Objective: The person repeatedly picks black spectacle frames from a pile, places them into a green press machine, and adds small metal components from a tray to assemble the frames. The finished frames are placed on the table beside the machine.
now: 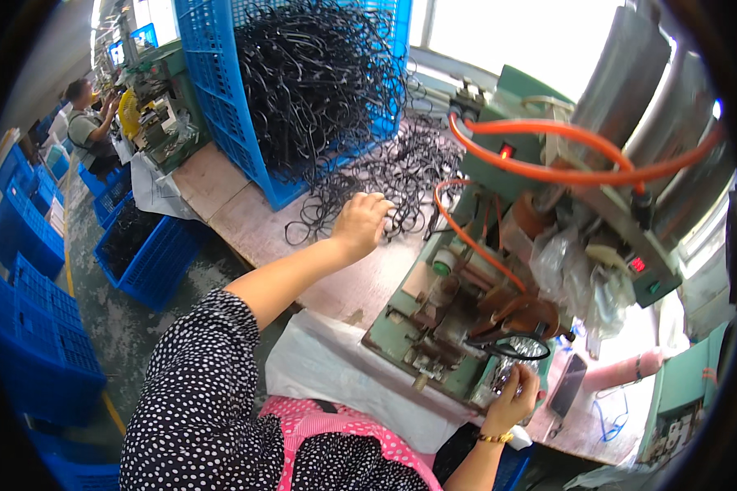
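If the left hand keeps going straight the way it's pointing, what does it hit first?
Most likely the loose black loops spread on the bench; the left hand already seems to touch them. Beyond lies the blue crate.

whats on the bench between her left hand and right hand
In the head view, the green machine with orange hoses sits between the left hand, on the black wire loops, and the right hand.
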Demonstrator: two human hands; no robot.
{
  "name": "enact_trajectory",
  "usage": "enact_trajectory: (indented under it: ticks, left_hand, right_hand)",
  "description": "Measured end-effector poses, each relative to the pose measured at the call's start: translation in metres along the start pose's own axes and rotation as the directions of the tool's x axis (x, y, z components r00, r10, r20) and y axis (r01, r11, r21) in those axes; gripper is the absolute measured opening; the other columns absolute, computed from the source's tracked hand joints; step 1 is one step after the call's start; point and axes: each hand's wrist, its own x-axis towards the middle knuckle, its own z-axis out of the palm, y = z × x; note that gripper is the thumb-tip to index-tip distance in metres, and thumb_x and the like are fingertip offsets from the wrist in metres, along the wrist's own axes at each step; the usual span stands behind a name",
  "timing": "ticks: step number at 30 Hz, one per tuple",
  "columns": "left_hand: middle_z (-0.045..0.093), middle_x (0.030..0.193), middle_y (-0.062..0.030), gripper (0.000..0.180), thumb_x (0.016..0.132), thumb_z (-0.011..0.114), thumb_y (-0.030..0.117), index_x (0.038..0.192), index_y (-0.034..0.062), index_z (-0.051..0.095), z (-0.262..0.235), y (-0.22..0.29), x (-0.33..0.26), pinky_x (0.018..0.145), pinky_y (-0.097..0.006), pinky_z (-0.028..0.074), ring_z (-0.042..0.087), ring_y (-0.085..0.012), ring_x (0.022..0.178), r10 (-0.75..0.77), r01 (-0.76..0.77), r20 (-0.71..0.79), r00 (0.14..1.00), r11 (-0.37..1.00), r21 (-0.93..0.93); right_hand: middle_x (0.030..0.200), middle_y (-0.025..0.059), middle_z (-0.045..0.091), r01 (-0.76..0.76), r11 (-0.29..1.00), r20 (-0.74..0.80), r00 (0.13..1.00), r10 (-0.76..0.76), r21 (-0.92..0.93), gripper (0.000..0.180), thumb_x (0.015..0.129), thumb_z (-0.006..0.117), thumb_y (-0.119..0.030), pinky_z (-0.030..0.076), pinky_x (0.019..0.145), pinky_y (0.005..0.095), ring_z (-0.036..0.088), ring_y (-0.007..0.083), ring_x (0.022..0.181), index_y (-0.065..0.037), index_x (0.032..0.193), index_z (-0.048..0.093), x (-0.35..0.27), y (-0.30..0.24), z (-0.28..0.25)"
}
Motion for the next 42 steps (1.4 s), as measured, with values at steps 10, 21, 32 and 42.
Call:
enact_trajectory:
  ticks: [10,21,32,42]
  left_hand:
    - [0.064,0.096,-0.0045,0.028,0.079,0.062,0.009,0.106,0.0126,0.067,0.018,-0.036,0.055,0.091,-0.038,0.045,0.058,-0.0243,0.1,0.189,-0.177,-0.006,0.982,0.93,0.323]
    - [0.061,0.079,-0.0073,0.029,0.097,0.054,0.012,0.126,0.0103,0.058,-0.105,0.041,-0.03,0.063,-0.032,0.047,0.06,-0.0151,0.07,-0.358,0.36,0.127,0.925,0.722,-0.591]
    - [0.063,0.119,-0.0081,0.032,0.094,0.054,-0.001,0.126,-0.0007,0.058,-0.148,0.067,-0.109,0.1,-0.031,0.046,0.06,-0.0161,0.111,-0.315,0.526,0.473,0.823,0.106,-0.844]
    - [0.065,0.096,-0.002,0.017,0.099,0.059,0.01,0.111,-0.0007,0.066,-0.156,0.118,-0.07,0.065,-0.02,0.044,0.055,-0.0052,0.074,-0.261,0.319,0.268,0.928,0.182,-0.93]
  right_hand:
    - [0.093,0.0124,0.063,0.034,0.998,-0.031,0.999,-0.036,-0.051,0.007,0.091,0.056,0.0,0.047,0.082,0.0378,0.059,0.0285,0.09,0.001,0.096,0.061,0.001,-0.001,-0.002]
    - [0.098,0.0127,0.07,0.003,0.978,0.022,1.0,0.002,-0.207,0.023,0.087,0.058,-0.007,0.049,0.082,0.04,0.063,0.0294,0.092,-0.006,0.106,0.071,-0.003,-0.016,-0.015]
    - [0.102,0.0119,0.063,-0.008,0.997,-0.027,1.0,0.01,0.077,0.016,0.092,0.058,-0.002,0.048,0.09,0.0339,0.059,0.0239,0.097,0.002,0.106,0.064,0.001,-0.005,-0.007]
    - [0.101,0.0049,0.064,-0.201,0.79,0.053,0.976,0.21,0.578,0.016,0.089,0.063,0.006,0.046,0.089,0.0264,0.059,0.0127,0.095,0.0,0.105,0.063,0.021,-0.073,-0.013]
